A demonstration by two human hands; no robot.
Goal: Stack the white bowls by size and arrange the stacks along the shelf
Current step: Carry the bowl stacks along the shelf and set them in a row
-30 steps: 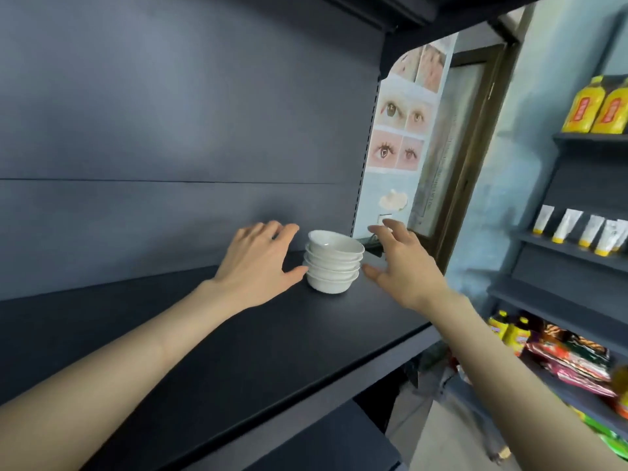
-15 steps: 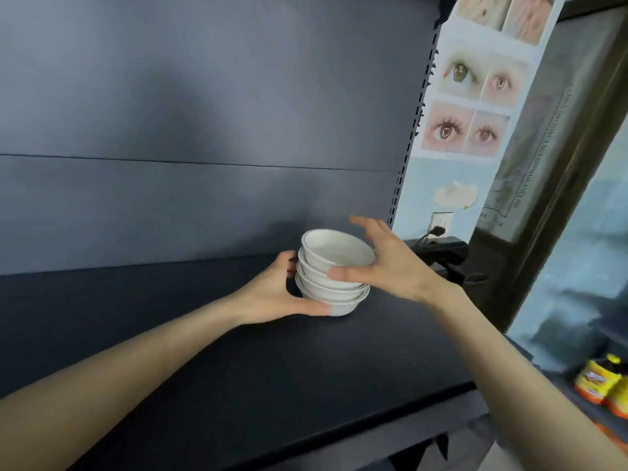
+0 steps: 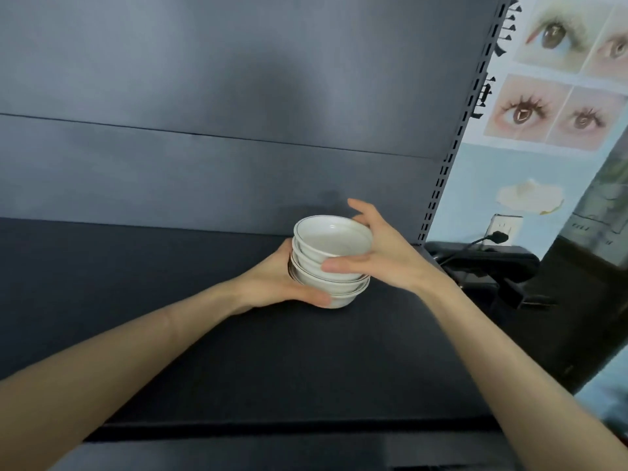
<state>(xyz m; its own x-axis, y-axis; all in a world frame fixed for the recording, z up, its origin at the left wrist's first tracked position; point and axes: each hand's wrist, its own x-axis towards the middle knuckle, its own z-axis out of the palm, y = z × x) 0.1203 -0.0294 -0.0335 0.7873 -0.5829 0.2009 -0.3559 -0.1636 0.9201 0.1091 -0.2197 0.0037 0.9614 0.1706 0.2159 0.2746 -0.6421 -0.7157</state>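
A stack of several small white bowls [image 3: 331, 256] with thin dark rims stands on the dark shelf [image 3: 204, 334], near its right end and close to the back panel. My left hand [image 3: 282, 283] grips the lower bowls from the left, thumb curled under the bottom one. My right hand [image 3: 377, 256] wraps the upper bowls from the right, thumb across the front and fingers behind the top rim. The top bowl sits slightly tilted on the ones below.
A grey back panel [image 3: 238, 130] rises behind the shelf. A perforated upright [image 3: 441, 178] ends the shelf on the right. Beyond it hang a poster of eyes [image 3: 557, 96], a wall socket with a plug [image 3: 503, 229] and a dark device [image 3: 492, 263].
Both hands went from hovering open beside the stack to gripping it. The view has drawn closer to the shelf, and the stack looks a little more tilted.
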